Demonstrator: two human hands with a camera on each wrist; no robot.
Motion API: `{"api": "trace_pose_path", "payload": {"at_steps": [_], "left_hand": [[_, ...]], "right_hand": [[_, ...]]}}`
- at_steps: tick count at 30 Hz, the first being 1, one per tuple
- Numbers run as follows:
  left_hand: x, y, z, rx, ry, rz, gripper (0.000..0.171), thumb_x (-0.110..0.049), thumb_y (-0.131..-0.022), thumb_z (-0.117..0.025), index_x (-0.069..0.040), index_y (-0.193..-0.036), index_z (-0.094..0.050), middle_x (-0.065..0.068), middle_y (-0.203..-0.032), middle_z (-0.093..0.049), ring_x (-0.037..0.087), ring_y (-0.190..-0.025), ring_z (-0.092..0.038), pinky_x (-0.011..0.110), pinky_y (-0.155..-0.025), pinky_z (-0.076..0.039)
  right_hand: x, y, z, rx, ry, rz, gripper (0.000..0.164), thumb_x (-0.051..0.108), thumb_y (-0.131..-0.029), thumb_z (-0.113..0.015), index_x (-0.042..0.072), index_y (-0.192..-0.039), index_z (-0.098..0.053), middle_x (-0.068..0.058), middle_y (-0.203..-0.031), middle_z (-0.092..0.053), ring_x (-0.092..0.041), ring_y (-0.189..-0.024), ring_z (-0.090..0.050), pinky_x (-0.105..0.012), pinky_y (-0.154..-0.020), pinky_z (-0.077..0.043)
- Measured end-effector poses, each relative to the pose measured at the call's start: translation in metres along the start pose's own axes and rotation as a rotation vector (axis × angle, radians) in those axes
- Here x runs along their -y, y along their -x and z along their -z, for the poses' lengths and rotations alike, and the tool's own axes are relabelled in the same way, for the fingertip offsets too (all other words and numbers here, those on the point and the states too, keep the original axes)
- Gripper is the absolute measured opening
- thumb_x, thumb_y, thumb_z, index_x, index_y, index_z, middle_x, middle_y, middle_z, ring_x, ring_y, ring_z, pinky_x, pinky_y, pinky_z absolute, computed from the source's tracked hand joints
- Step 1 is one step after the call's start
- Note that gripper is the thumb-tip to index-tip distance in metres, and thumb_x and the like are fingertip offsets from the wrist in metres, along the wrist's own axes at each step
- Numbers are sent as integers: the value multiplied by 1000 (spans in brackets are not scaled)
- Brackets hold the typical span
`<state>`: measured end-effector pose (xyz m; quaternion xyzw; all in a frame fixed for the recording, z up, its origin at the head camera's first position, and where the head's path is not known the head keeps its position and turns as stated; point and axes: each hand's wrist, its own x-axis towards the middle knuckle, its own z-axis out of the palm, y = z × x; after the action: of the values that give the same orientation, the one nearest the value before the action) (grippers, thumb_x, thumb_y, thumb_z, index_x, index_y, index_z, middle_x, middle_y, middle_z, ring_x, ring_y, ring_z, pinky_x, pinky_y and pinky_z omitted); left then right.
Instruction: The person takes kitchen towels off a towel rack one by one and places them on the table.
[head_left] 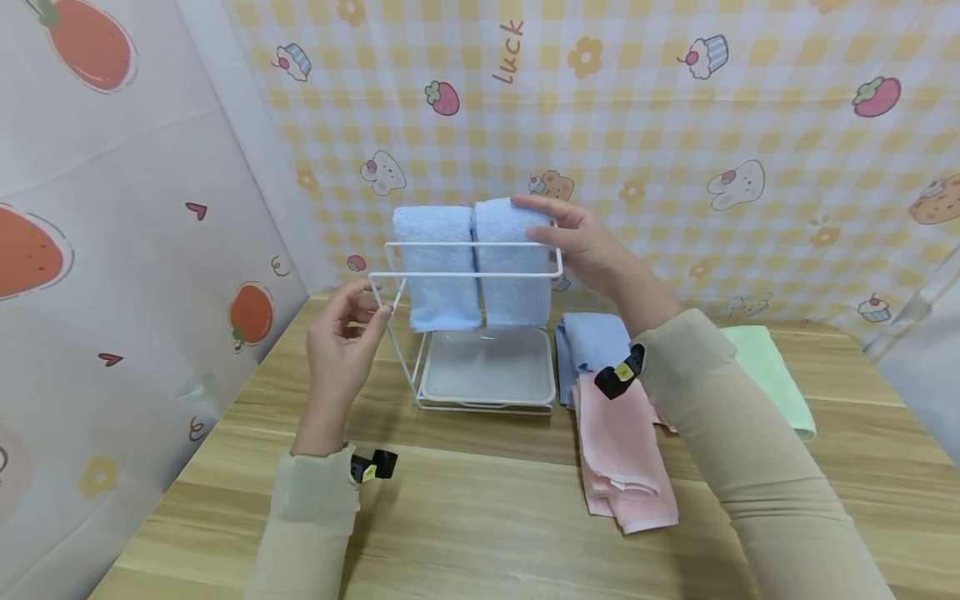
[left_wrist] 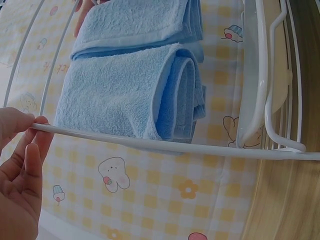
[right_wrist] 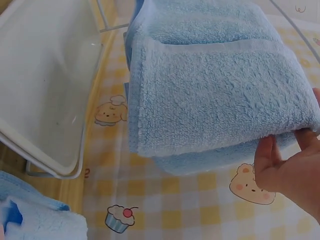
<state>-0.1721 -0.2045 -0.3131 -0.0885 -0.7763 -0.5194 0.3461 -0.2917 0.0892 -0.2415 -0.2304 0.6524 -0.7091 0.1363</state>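
Two folded light-blue towels, the left one [head_left: 433, 267] and the right one [head_left: 513, 258], hang side by side over the far part of a white wire rack [head_left: 465, 274]. My left hand [head_left: 341, 337] pinches the rack's left side wire near its upper corner, thumb and fingertips meeting on the wire in the left wrist view. At the upper right, my right hand [head_left: 588, 246] touches the right towel's top and outer edge with extended fingers [right_wrist: 266, 155]. Layered folds of the left towel show side-on in the left wrist view.
A white tray [head_left: 491, 398] sits in the rack's base. To its right on the wooden table [head_left: 465, 517] lie a darker blue towel [head_left: 596, 340], a pink towel [head_left: 626, 458] and a green towel [head_left: 768, 375]. A patterned cloth [head_left: 645, 133] hangs behind.
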Motion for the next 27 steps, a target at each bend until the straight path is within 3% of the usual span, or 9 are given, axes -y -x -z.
{"api": "trace_pose_path", "payload": {"at_steps": [5, 8, 14, 19, 27], "left_hand": [[0, 0, -1, -2, -3, -1, 25, -2, -89, -71, -2, -114, -66, -15, -82, -63, -3, -71, -59, 12, -59, -47], [0, 0, -1, -6, -4, -3, 26, -1, -89, -71, 0, -114, -66, -5, -83, -66, -3, -70, -58, 12, -58, -46], [-1, 1, -1, -2, -4, -4, 26, -1, -89, -71, 0, -114, -65, 18, -86, -69, -4, -70, -58, 12, -59, -46], [-1, 0, 0, -2, 2, 0, 26, -2, -89, -71, -2, -114, -66, 19, -86, -69, -3, -70, -58, 13, -59, -47], [1, 0, 0, -6, -1, -2, 26, -1, -88, -72, -3, -114, -66, 18, -85, -69, -4, -69, -58, 12, -58, -46]], "right_hand": [[2, 1, -1, -47, 57, 52, 49, -1, -95, -59, 14, -141, -56, -1, -155, -41, -14, -121, -49, -22, -90, -47], [3, 2, -2, -69, 89, 72, 53, -2, -93, -60, 12, -143, -53, 1, -161, -33, -18, -131, -44, -21, -92, -45], [3, 3, -4, -113, 79, 95, 56, -2, -93, -61, 15, -145, -51, 2, -159, -34, -22, -136, -40, -27, -97, -44], [2, 3, -9, -166, 53, 152, 60, -5, -92, -61, 16, -147, -49, 1, -160, -33, -22, -137, -37, -34, -104, -41], [1, 1, -15, -223, 38, 209, 72, -9, -88, -61, 16, -152, -39, -6, -159, -32, -23, -134, -40, -36, -104, -43]]}}
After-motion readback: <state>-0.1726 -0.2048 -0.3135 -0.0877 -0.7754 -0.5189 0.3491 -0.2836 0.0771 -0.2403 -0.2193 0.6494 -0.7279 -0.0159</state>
